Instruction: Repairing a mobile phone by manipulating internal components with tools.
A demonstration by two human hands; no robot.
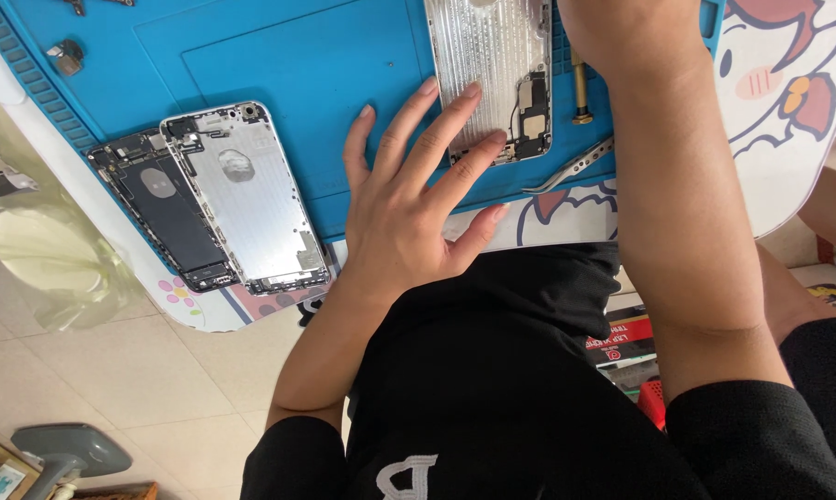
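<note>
Where fingertips (478,139) press, silver phone housing (492,74) lies open

Blue work mat (279,56): matt, rubbery-looking, smooth w/ ridged edges. Phone housing (492,56) under the left hand (409,199) is bare brushed metal, dull sheen; two more opened shells (214,199) at left, one silvery metal, one dark inside. Tweezers (571,168) at right: shiny steel; floor (94,370) glossy pale tile.
</note>
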